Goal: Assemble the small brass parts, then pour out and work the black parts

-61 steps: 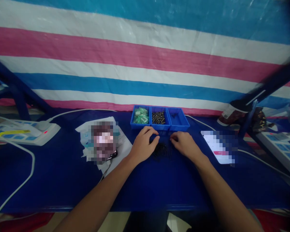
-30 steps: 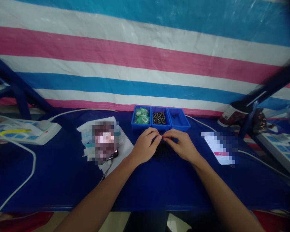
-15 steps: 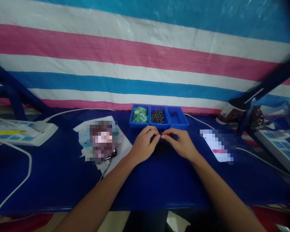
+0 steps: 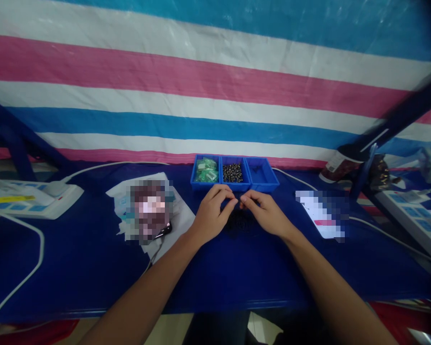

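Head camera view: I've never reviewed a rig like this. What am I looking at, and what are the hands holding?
There is no machine here: these are a person's own two bare hands, seen from one camera worn on their head, looking forward and down, so the forearms reach in from the bottom. The left hand and right hand meet at the fingertips over a small dark tangled heap on a blue table; whatever they pinch is too small to tell. Just beyond sits a blue three-compartment tray with green packets and small dark metal parts. A power strip lies to the left, and a striped tarpaulin hangs behind. Pixelated patches hide one item on a sheet of paper and another at right.
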Demonstrator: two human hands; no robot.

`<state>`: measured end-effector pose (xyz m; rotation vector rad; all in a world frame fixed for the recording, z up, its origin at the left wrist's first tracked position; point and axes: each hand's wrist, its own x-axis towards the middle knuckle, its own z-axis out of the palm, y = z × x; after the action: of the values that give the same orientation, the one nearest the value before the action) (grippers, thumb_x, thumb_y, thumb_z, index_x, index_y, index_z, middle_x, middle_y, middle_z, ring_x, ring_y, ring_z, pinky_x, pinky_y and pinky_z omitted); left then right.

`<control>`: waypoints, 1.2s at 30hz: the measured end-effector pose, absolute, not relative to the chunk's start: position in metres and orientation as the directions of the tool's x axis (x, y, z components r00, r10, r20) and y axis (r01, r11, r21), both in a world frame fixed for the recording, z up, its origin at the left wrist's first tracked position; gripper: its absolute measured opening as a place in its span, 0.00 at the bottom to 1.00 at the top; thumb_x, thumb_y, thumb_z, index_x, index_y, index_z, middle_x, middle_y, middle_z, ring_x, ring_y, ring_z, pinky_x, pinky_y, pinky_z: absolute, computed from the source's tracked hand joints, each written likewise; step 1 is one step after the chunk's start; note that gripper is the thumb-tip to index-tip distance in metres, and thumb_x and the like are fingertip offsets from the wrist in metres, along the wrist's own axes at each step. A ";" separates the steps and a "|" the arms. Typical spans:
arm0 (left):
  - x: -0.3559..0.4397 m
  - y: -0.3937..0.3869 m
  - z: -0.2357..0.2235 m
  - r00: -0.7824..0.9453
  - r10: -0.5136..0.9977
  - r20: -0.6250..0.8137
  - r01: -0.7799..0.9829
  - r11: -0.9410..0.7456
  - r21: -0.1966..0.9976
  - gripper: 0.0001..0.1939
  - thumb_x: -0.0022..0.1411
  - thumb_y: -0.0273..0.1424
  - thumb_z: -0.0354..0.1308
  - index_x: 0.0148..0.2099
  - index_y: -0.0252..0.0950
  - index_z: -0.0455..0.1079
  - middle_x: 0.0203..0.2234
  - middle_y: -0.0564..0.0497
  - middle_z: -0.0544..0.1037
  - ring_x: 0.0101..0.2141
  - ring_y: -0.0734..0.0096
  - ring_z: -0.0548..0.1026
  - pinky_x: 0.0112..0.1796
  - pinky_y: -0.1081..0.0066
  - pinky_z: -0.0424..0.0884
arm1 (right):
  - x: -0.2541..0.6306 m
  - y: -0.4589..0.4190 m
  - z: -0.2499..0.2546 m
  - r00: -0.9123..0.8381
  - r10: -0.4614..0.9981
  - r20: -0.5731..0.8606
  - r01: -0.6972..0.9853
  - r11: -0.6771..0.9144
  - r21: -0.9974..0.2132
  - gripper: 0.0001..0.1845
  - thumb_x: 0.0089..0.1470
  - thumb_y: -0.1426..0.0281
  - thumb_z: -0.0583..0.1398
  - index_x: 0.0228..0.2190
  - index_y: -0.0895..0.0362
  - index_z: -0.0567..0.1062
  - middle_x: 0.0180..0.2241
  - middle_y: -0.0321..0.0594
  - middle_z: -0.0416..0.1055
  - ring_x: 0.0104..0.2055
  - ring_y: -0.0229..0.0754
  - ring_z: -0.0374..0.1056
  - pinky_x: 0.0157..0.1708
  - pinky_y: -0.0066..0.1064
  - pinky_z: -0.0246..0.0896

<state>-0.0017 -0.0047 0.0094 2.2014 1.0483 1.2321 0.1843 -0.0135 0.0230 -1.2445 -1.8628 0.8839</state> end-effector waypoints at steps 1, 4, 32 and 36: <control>-0.002 -0.005 0.010 0.317 0.775 0.546 0.412 -0.631 0.657 0.04 0.68 0.30 0.52 0.41 0.37 0.67 0.42 0.49 0.71 0.46 0.67 0.71 0.50 0.63 0.67 | 0.185 -0.013 0.022 -0.267 0.946 0.186 0.440 0.291 -0.850 0.16 0.63 0.61 0.53 0.30 0.56 0.73 0.29 0.37 0.72 0.32 0.39 0.66 0.36 0.31 0.60; -0.003 -0.005 0.011 0.252 0.801 0.542 0.410 -0.596 0.691 0.06 0.69 0.31 0.51 0.45 0.39 0.68 0.44 0.49 0.71 0.44 0.68 0.71 0.47 0.64 0.69 | 0.186 -0.011 0.020 -0.211 0.960 0.185 0.396 0.257 -0.882 0.12 0.61 0.61 0.56 0.32 0.56 0.73 0.29 0.37 0.70 0.32 0.39 0.66 0.35 0.31 0.60; -0.007 -0.002 0.011 0.109 0.836 0.538 0.448 -0.524 0.724 0.08 0.69 0.32 0.52 0.42 0.39 0.72 0.45 0.49 0.70 0.44 0.68 0.71 0.42 0.66 0.71 | 0.209 -0.002 0.015 -0.058 0.987 0.149 0.638 0.151 -0.755 0.13 0.58 0.58 0.58 0.34 0.54 0.74 0.26 0.37 0.71 0.27 0.39 0.65 0.28 0.31 0.54; -0.007 -0.002 0.009 0.151 0.860 0.488 0.473 -0.496 0.728 0.07 0.68 0.32 0.53 0.42 0.38 0.71 0.44 0.49 0.71 0.38 0.71 0.72 0.42 0.66 0.71 | 0.207 -0.006 0.012 -0.282 0.959 0.006 0.779 0.233 -0.582 0.13 0.54 0.59 0.62 0.38 0.53 0.78 0.29 0.37 0.75 0.28 0.40 0.68 0.29 0.31 0.54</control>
<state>-0.0067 -0.0021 0.0093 2.0304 1.2711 1.2930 0.2073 -0.0058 0.0120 -1.6049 -2.1487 0.6848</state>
